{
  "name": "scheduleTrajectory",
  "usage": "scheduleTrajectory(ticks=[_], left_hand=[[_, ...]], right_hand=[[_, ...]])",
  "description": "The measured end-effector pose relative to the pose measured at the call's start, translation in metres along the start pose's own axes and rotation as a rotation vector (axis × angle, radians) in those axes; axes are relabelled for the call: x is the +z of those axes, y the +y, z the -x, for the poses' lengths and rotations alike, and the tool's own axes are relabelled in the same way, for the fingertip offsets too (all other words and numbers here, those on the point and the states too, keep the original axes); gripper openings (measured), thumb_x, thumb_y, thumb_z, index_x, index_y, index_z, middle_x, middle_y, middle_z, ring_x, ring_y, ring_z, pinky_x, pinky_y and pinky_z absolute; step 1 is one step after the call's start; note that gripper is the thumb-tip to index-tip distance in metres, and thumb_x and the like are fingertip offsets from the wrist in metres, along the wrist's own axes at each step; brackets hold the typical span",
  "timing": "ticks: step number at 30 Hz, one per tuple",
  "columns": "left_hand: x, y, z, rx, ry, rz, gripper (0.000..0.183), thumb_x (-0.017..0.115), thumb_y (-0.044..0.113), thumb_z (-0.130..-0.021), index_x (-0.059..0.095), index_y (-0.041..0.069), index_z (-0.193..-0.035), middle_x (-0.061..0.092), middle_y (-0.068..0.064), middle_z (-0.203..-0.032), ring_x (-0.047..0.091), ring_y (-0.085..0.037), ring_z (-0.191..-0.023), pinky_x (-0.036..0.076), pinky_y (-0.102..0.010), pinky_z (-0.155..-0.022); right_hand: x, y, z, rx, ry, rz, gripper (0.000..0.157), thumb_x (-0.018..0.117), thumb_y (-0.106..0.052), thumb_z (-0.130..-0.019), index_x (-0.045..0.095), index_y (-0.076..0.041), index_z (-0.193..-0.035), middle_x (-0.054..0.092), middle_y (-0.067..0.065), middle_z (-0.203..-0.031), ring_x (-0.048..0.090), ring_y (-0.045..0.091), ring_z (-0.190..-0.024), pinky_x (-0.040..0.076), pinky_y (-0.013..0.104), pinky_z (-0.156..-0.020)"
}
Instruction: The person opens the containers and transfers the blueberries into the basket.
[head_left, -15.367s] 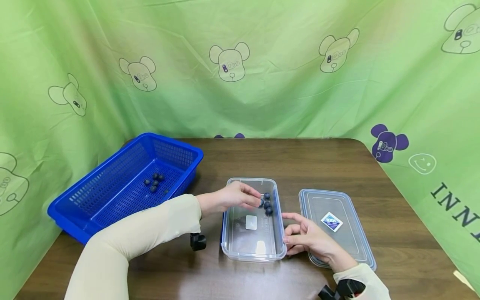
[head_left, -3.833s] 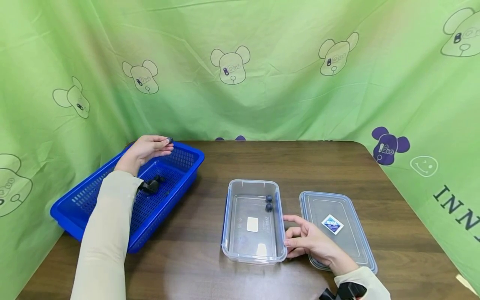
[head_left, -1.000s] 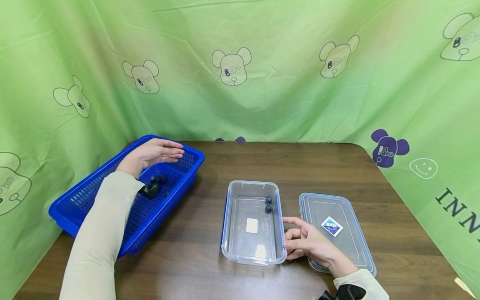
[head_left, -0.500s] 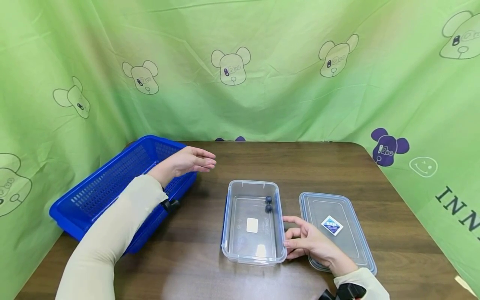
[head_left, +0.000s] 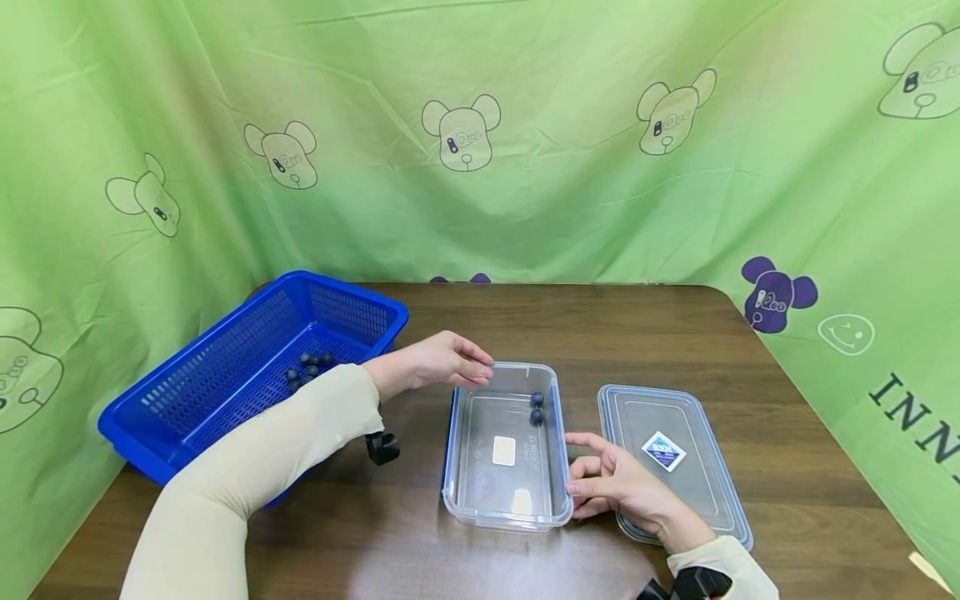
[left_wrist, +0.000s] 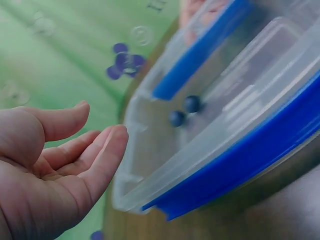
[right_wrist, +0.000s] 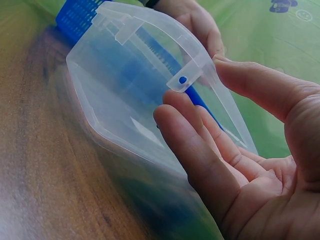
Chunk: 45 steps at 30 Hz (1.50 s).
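Observation:
In the head view, my left hand (head_left: 450, 360) hovers at the far left corner of the clear plastic food container (head_left: 480, 512). Its fingers are loosely bent with nothing between them, as the left wrist view also shows. Two blueberries (head_left: 537, 408) lie inside near the container's far right corner; the same blueberries (left_wrist: 192, 104) appear in the left wrist view. My right hand (head_left: 622, 483) rests against the container's right wall, thumb tip at the rim and fingers touching the outside. More blueberries (head_left: 309, 367) sit in the blue mesh basket (head_left: 225, 367), partly hidden by the left sleeve.
A clear lid (head_left: 693, 467) with a blue-and-white sticker lies flat on the wooden table (head_left: 600, 325), right of the container and partly under the right forearm. Green printed cloth (head_left: 555, 208) hangs behind and at both sides. The left forearm crosses the basket's near side.
Fewer blueberries are in the container than 15 s ago, more in the basket. The left hand held a blueberry over the basket 3.8 s ago; empty, it has moved right to the container.

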<state>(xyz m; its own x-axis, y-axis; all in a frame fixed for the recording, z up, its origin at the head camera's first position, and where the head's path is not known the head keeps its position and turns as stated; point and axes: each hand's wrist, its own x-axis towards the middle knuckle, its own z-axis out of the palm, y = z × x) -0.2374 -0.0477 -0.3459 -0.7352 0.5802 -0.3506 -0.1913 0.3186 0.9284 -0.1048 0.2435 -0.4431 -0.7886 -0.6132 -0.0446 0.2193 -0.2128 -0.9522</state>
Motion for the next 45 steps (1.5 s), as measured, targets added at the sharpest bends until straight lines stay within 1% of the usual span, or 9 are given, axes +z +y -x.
scheduleTrajectory(ticks=[3, 10, 17, 21, 27, 32, 37, 41, 45], left_hand=[[0.015, -0.006, -0.006, -0.028, -0.017, -0.009, 0.034, 0.055, -0.007, -0.098, 0.052, -0.017, -0.130, 0.059, -0.034, -0.126, 0.066, -0.035, -0.109, 0.050, -0.046, -0.101], [0.050, -0.018, -0.018, -0.070, -0.052, 0.057, 0.035, 0.055, -0.009, -0.097, 0.051, -0.019, -0.131, 0.059, -0.034, -0.124, 0.063, -0.039, -0.113, 0.052, -0.043, -0.098], [0.071, -0.028, -0.032, -0.108, -0.066, -0.010, 0.043, 0.056, -0.008, -0.097, 0.042, -0.021, -0.136, 0.059, -0.032, -0.122, 0.060, -0.041, -0.116, 0.053, -0.039, -0.097], [0.076, -0.031, -0.039, -0.155, -0.065, -0.007, 0.046, 0.056, -0.006, -0.098, 0.040, -0.020, -0.138, 0.061, -0.028, -0.117, 0.061, -0.040, -0.115, 0.054, -0.041, -0.097], [0.081, -0.034, -0.045, -0.185, -0.079, 0.034, 0.046, 0.055, -0.005, -0.099, 0.039, -0.018, -0.139, 0.060, -0.025, -0.120, 0.058, -0.040, -0.118, 0.053, -0.042, -0.098], [0.086, -0.034, -0.049, -0.204, -0.083, 0.078, 0.042, 0.055, -0.006, -0.098, 0.041, -0.017, -0.137, 0.060, -0.018, -0.109, 0.059, -0.037, -0.114, 0.052, -0.045, -0.100], [0.088, -0.035, -0.052, -0.209, -0.097, 0.106, 0.030, 0.053, -0.007, -0.099, 0.046, -0.013, -0.128, 0.055, -0.010, -0.092, 0.060, -0.027, -0.093, 0.052, -0.045, -0.099], [0.090, -0.036, -0.052, -0.202, -0.120, 0.086, 0.009, 0.052, -0.007, -0.099, 0.051, -0.003, -0.107, 0.053, -0.007, -0.081, 0.056, -0.017, -0.074, 0.058, -0.034, -0.081], [0.091, -0.035, -0.051, -0.184, -0.153, 0.057, 0.010, 0.051, -0.005, -0.101, 0.051, 0.002, -0.094, 0.054, -0.008, -0.078, 0.055, -0.016, -0.068, 0.054, -0.024, -0.064]], right_hand=[[0.000, 0.000, 0.000, 0.002, 0.000, -0.001, 0.074, 0.063, 0.007, -0.091, 0.010, 0.016, -0.142, 0.068, 0.005, -0.092, 0.071, 0.019, -0.075, 0.062, 0.038, -0.069], [0.000, 0.000, 0.001, 0.004, -0.007, -0.007, 0.071, 0.062, 0.007, -0.091, 0.012, 0.016, -0.141, 0.068, 0.005, -0.093, 0.071, 0.019, -0.076, 0.062, 0.038, -0.069], [0.000, 0.000, 0.000, -0.002, -0.006, -0.004, 0.072, 0.062, 0.008, -0.091, 0.011, 0.017, -0.141, 0.068, 0.004, -0.093, 0.071, 0.019, -0.076, 0.062, 0.038, -0.069], [0.000, -0.001, 0.000, 0.005, -0.006, -0.006, 0.073, 0.062, 0.007, -0.092, 0.009, 0.017, -0.141, 0.068, 0.004, -0.093, 0.071, 0.020, -0.076, 0.062, 0.038, -0.069], [0.001, -0.001, 0.000, 0.006, -0.009, -0.008, 0.072, 0.062, 0.007, -0.092, 0.011, 0.016, -0.141, 0.067, 0.004, -0.093, 0.071, 0.020, -0.076, 0.062, 0.038, -0.069], [-0.001, -0.002, 0.001, 0.000, -0.008, -0.005, 0.067, 0.061, 0.008, -0.092, 0.017, 0.014, -0.141, 0.068, 0.004, -0.093, 0.071, 0.020, -0.076, 0.062, 0.038, -0.069], [-0.001, -0.002, 0.001, -0.002, -0.004, 0.011, 0.070, 0.061, 0.007, -0.092, 0.012, 0.017, -0.140, 0.068, 0.003, -0.092, 0.071, 0.020, -0.075, 0.062, 0.038, -0.068], [-0.001, -0.001, 0.001, -0.001, -0.002, 0.015, 0.070, 0.062, 0.007, -0.092, 0.011, 0.017, -0.140, 0.068, 0.003, -0.092, 0.071, 0.020, -0.075, 0.062, 0.038, -0.068], [-0.002, -0.001, 0.001, -0.002, -0.004, 0.012, 0.068, 0.061, 0.008, -0.092, 0.015, 0.015, -0.140, 0.068, 0.003, -0.092, 0.071, 0.020, -0.075, 0.062, 0.038, -0.068]])
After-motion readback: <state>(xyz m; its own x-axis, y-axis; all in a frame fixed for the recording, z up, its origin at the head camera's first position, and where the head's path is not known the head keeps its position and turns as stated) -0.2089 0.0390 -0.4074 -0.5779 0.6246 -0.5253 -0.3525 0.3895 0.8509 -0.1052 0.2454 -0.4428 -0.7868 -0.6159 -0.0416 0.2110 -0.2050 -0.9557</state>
